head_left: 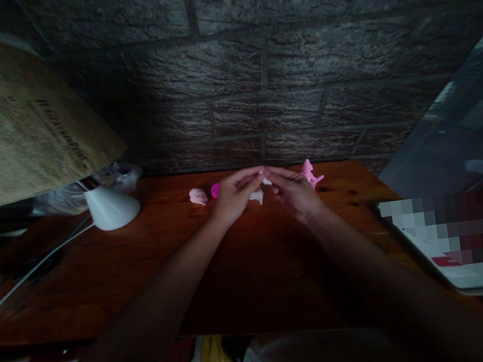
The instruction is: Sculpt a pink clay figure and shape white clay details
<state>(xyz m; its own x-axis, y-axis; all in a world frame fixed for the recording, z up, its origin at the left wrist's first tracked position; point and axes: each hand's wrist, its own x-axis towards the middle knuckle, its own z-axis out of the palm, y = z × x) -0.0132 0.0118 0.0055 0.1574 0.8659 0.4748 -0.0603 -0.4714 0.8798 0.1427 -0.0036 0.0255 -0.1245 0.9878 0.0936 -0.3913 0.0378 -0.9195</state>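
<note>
Between both hands, above the wooden table, is a small white lump that looks like modelling clay. My left hand pinches it from the left with thumb and fingertips. From the right, the closed fingers of my right hand grip the same lump. Just below and behind the fingers lies a larger white clay piece, partly hidden. A magenta piece shows beside my left hand, and a pale pink lump sits farther left. Behind my right hand stands a pink pronged shape, partly covered by it.
A lamp with a white base and a newspaper-print shade stands left on the wooden table. Its cable runs along the left side. A dark brick-patterned wall rises behind. A flat device, partly pixelated, lies at the right edge.
</note>
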